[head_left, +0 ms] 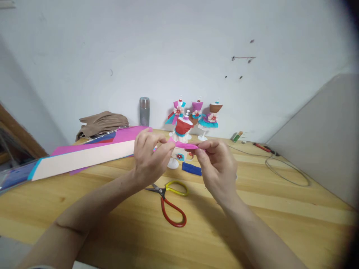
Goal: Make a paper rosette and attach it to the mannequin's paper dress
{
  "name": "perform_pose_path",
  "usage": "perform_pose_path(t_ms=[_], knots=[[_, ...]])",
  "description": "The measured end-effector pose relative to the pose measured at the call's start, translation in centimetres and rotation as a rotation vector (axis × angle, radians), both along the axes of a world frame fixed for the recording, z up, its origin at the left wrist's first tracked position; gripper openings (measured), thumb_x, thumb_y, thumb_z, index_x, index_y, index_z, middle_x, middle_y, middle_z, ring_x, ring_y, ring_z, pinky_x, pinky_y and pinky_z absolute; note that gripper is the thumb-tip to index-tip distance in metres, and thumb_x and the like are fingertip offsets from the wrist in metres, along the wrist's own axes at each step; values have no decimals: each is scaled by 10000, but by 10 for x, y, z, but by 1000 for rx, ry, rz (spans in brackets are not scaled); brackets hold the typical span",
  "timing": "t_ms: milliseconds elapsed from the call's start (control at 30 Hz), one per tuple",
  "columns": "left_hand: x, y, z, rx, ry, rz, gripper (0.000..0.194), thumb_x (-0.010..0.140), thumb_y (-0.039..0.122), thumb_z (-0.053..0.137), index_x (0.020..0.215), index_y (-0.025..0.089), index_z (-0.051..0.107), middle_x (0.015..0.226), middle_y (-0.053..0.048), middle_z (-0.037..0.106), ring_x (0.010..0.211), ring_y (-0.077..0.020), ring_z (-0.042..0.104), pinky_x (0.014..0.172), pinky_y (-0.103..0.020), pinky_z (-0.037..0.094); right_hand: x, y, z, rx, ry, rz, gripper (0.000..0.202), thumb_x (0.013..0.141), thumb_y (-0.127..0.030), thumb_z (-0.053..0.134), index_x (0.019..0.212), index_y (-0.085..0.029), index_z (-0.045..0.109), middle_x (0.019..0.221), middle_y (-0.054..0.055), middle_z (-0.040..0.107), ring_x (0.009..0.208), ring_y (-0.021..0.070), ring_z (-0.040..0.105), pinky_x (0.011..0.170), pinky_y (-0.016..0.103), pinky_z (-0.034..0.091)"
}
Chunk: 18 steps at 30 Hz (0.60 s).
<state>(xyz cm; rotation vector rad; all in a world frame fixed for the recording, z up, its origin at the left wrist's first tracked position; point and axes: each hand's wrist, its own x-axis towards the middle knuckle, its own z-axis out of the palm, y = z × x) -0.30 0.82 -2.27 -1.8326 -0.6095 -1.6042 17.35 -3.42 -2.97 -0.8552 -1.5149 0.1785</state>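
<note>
Between my two hands a narrow strip of pink crepe paper (185, 145) is stretched above the table, its middle gathered in fine folds. My left hand (151, 155) pinches one end with thumb and fingers. At the other end, my right hand (217, 164) grips it between thumb and forefinger. Behind the strip stands a small mannequin in a red top (183, 126), partly covered by the paper. Below my hands lie scissors (162, 191) with one yellow and one red handle, blades apart. A folded piece of blue paper (192, 169) rests near my right hand.
Several dressed mini mannequins (214, 116) stand by the wall. At left are long paper sheets (84, 160), a brown cloth (102, 125) and a grey flask (144, 112). A cable (291, 179), a glue stick (238, 136) and a red-handled tool (262, 147) lie at right.
</note>
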Motion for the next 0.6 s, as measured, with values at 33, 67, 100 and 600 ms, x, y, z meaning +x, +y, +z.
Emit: perform_pose_path(t_ms=[33,67,100,600], knots=[[0,-1,1,-15,9,4,145,836,86,637,870,227,649,827,-24,671,795,-167,591,885,-363,495,0,-1,1,-25,27,43,50,959,-244,570,913,-263,576,884,34,717,762,190,719,676,363,586],[0,-2,1,-44,20,7,130,846,97,632,866,225,641,838,-21,685,799,-167,607,922,-382,497,-1,-3,2,-39,51,75,60,954,-252,580,895,-259,574,853,27,708,738,188,720,661,356,586],[0,-4,2,-79,32,8,113,859,109,626,862,222,633,843,-15,699,796,-164,622,950,-393,496,-1,-3,2,-44,69,96,70,950,-257,589,883,-256,574,831,24,701,728,190,722,653,354,585],[-1,-19,14,-316,-77,-328,139,809,63,640,776,197,624,732,58,750,695,-105,728,877,-276,610,2,-2,1,275,-16,21,190,831,-62,648,840,-251,630,882,47,733,817,213,716,690,376,576]])
